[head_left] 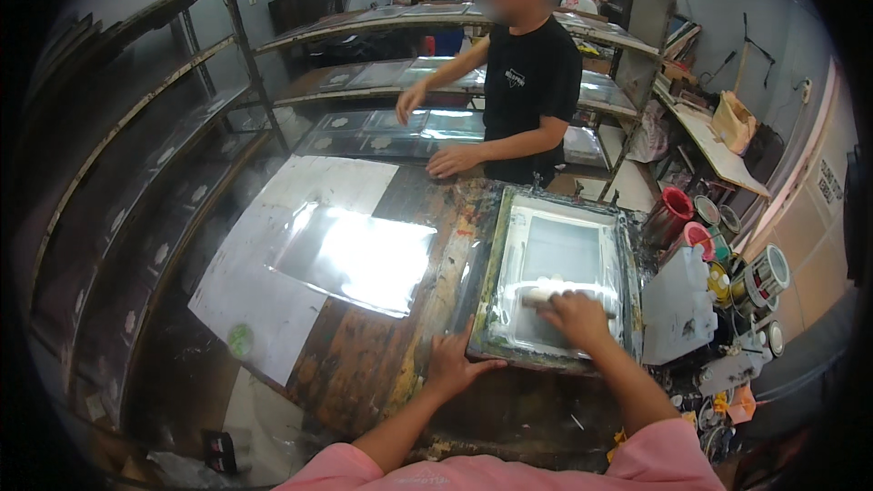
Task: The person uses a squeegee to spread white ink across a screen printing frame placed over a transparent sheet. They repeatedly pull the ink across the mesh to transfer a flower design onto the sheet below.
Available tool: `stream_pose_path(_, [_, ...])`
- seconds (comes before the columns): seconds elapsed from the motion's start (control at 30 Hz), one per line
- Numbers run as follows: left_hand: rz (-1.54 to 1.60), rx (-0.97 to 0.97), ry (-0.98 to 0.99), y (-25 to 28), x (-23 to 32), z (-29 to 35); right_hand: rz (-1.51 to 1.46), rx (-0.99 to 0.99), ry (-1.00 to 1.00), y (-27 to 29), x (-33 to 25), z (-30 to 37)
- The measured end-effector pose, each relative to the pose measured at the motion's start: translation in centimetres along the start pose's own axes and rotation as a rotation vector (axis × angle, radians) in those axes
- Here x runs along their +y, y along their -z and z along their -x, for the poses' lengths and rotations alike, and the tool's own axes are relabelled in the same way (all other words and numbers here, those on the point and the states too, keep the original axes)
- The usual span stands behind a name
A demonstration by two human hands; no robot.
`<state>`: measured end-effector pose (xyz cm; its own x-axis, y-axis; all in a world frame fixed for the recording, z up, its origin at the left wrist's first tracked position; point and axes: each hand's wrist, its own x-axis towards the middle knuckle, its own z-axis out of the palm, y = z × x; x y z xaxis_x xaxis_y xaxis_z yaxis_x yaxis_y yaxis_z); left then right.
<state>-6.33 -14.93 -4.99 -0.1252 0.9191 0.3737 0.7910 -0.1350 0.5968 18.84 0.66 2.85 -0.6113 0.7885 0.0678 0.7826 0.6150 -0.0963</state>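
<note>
A squeegee [533, 299] sits on the pale mesh [559, 241] of a screen-printing frame [536, 359], toward its near end, with the right hand [577, 319] of a worker in a pink shirt clamped on it. The left hand [452, 361], thumb and fingers apart, rests at the frame's near left corner, gripping nothing. Left of the frame on the stained table [359, 359], a shiny clear sheet [355, 255] lies partly over white paper [259, 264]. At right, paint cans [671, 205] crowd beside a white jug [677, 305]. Across the table, a co-worker in a black shirt [532, 82] holds one hand [455, 161] at its far edge, before racks [238, 23] of sheets.
</note>
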Motion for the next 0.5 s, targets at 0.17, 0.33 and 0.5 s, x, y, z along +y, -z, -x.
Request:
stream_pose_path(0.17, [0.318,0.025,0.09,2.0,3.4,0.1,-0.088,0.047,-0.034,5.7,-6.1,8.2])
stream_pose_path(0.33, [0.751,0.199,0.186,3.9,7.8,-4.5,0.084,0.559,0.061,11.6,-6.1,4.9])
stream_pose_path(0.5, [0.212,0.041,-0.041,3.5,6.6,-5.8,0.105,0.704,0.051,17.8,-4.2,-0.2])
